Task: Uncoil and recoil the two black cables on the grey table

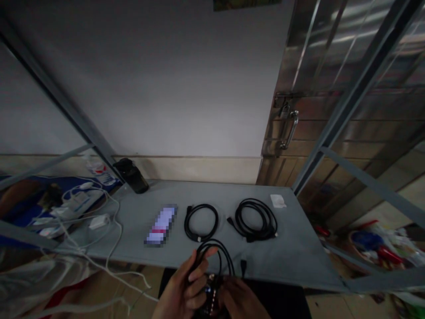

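Observation:
At the bottom centre my left hand (189,285) is closed round a looped black cable (224,249), its thumb and forefinger raised near the top of the loop. Beside it, my right hand (239,297) is closed at the cable's lower part, its fingertips dark and partly hidden. A black connector (243,267) sticks up above my right hand. Beyond my hands, a coiled black cable (216,217) lies on the grey table (206,192). To its right rests a thicker black coil (272,217). A lit phone (161,225) lies left of both coils.
A dark bottle (133,176) stands at the table's back left. White cables and a power strip (78,203) occupy the left side. White paper (278,201) lies at the back right. Grey metal posts (352,99) rise at both sides; a basin of items (372,248) sits right.

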